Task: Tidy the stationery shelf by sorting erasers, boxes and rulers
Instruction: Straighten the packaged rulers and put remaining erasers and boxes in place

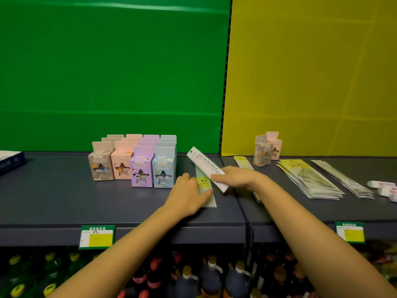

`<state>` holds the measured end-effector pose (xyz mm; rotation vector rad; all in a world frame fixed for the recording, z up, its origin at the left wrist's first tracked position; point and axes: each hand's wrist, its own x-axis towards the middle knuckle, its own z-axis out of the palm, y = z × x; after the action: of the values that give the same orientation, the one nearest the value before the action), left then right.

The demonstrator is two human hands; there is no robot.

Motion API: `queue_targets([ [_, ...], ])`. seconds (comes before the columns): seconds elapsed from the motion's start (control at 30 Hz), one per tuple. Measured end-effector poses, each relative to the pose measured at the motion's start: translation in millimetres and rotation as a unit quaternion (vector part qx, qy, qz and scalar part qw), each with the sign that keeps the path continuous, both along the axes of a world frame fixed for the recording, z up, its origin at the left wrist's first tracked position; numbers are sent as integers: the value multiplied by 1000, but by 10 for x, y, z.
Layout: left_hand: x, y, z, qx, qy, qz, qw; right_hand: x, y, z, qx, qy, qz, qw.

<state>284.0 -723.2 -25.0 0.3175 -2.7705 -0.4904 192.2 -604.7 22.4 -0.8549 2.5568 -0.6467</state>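
My right hand [235, 177] pinches a white packaged ruler [203, 163], tilted above the dark shelf [64, 201]. My left hand [189, 193] rests on a green packaged ruler [209, 201] lying flat on the shelf, thumb against its edge. Left of the hands stand rows of small boxes [137, 162] in grey, pink, purple and blue. Two more boxes [267, 150] stand on the right shelf section. Another ruler [242, 162] lies behind my right wrist. Stacks of packaged rulers [311, 179] lie to the right, with white erasers [383, 188] at the far right edge.
A dark blue box [10, 162] sits at the far left of the shelf. Green and yellow backdrops rise behind. Price tags [96, 236] hang on the shelf's front edge. Bottles [210, 274] fill the shelf below.
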Motion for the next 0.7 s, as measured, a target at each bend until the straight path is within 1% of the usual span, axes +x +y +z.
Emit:
queue_targets([
  [0.1,-96,79,6,-39,-13,52,998,17,163,13,-89,-14,-26,996],
  [0.17,-144,101,6,-52,-17,76,996,50,287,29,-112,-8,-31,993],
  [0.23,-178,89,5,-46,-23,81,995,59,404,25,-131,-20,-39,990],
  [0.43,-255,-64,3,12,-61,62,996,69,636,-26,-190,-54,-72,978],
  [0.7,-301,-107,94,106,-111,53,987,52,699,-58,-218,-59,-94,970],
])
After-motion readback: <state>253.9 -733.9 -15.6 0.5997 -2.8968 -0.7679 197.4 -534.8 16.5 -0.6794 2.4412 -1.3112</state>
